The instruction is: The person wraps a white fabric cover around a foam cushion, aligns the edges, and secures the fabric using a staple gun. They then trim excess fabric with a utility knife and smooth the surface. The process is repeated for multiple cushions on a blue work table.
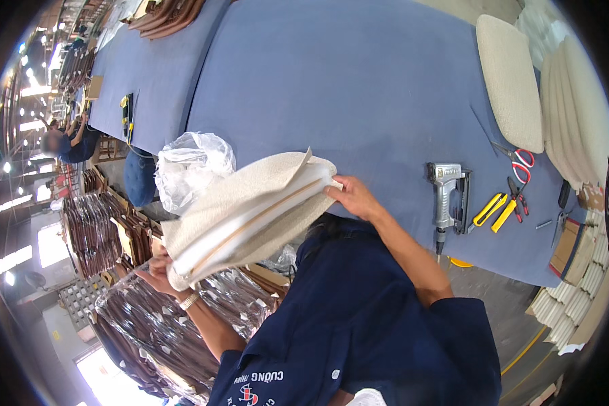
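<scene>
A beige fabric seat cushion [240,193] is held up between my two hands, tilted on its long edge. Its cover gapes along one side, showing white padding and a thin brown, wood-like strip inside. My left hand [161,272] grips the lower left end, with a watch or bracelet at the wrist. Around the upper right end, my right hand [354,196] pinches the cover, thumb on top. A clear crumpled plastic bag [194,169] lies just beyond the cushion, on the table's edge.
On the blue-grey table [331,81] lie a grey staple gun [448,196], yellow-handled cutters [488,211], dark pliers [518,197] and red-handled scissors [521,162]. Beige cushions [572,111] are stacked at the right. Plastic-wrapped brown parts [162,325] stand at lower left. Another person [71,145] works far left.
</scene>
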Available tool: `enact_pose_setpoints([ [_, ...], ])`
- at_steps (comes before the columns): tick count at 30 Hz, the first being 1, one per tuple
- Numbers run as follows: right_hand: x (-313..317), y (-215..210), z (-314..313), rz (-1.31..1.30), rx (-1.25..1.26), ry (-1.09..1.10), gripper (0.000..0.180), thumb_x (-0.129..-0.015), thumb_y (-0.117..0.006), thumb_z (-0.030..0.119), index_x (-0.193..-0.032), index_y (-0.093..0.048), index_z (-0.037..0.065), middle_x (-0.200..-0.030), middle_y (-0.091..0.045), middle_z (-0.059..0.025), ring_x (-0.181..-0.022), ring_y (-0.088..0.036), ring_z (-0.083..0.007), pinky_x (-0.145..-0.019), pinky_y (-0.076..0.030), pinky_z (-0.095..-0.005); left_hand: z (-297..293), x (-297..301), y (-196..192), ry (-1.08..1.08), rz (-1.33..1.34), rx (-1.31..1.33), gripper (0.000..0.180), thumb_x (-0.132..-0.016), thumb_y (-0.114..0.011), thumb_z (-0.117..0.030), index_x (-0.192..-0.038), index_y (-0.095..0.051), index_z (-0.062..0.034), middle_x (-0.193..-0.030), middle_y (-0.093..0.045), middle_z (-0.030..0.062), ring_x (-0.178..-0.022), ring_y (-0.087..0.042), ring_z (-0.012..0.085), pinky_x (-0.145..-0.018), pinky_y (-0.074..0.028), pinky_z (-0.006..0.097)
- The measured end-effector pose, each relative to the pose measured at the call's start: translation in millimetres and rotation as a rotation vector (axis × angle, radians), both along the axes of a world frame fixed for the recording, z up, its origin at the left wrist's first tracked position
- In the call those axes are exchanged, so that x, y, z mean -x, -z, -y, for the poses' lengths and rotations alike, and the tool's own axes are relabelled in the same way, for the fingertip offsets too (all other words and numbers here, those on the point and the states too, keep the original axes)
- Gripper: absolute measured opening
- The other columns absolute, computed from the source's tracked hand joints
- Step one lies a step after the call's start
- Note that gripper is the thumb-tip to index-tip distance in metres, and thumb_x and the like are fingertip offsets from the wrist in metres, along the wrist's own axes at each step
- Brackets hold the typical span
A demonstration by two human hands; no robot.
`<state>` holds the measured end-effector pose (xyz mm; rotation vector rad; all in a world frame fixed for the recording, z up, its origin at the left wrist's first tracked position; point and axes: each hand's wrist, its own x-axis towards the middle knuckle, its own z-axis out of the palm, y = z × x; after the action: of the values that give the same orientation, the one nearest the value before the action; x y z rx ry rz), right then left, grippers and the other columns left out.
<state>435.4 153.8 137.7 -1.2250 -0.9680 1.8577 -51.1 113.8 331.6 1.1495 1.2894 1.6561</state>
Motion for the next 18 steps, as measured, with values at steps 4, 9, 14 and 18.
enact_pose_setpoints([
  [4,-24,-51,2,0.039,-0.419,0.147,0.027,-0.102,-0.059,0.019,-0.114,-0.066,-0.004,-0.105,-0.066,-0.0122,-0.093,-0.061,-0.0234,-0.084,-0.049,-0.0365,53,-43,75,-0.472,0.393,0.196,0.076,-0.105,-0.039,-0.067,-0.056,-0.058,-0.0123,-0.057,-0.061,0.0051,-0.056,-0.058,0.0189,-0.073,-0.053,0.036],
  [9,-83,-139,12,0.142,-0.656,0.227,0.018,-0.099,-0.060,0.014,-0.096,-0.061,-0.004,-0.101,-0.060,-0.0135,-0.093,-0.057,-0.0237,-0.084,-0.045,-0.0357,88,-99,198,-0.154,0.695,0.598,0.057,-0.106,-0.049,-0.059,-0.070,-0.058,-0.0152,-0.072,-0.066,0.0055,-0.070,-0.063,0.0204,-0.070,-0.053,0.034],
  [14,-116,-151,-2,0.387,-0.686,0.341,0.016,-0.093,-0.065,0.009,-0.088,-0.057,-0.004,-0.089,-0.057,-0.0117,-0.081,-0.055,-0.0234,-0.073,-0.044,-0.0338,-6,-202,208,0.441,0.229,0.764,0.042,-0.109,-0.052,-0.031,-0.133,-0.063,0.0014,-0.130,-0.068,0.0160,-0.120,-0.064,0.0224,-0.106,-0.046,0.034],
  [18,-103,-162,0,0.369,-0.823,0.279,0.016,-0.091,-0.066,0.007,-0.085,-0.056,-0.003,-0.091,-0.058,-0.0129,-0.081,-0.055,-0.0257,-0.073,-0.044,-0.0341,-97,-261,134,0.870,0.024,0.575,0.055,-0.107,-0.051,-0.036,-0.148,-0.053,0.0014,-0.146,-0.059,0.0186,-0.135,-0.054,0.0249,-0.115,-0.039,0.037],
])
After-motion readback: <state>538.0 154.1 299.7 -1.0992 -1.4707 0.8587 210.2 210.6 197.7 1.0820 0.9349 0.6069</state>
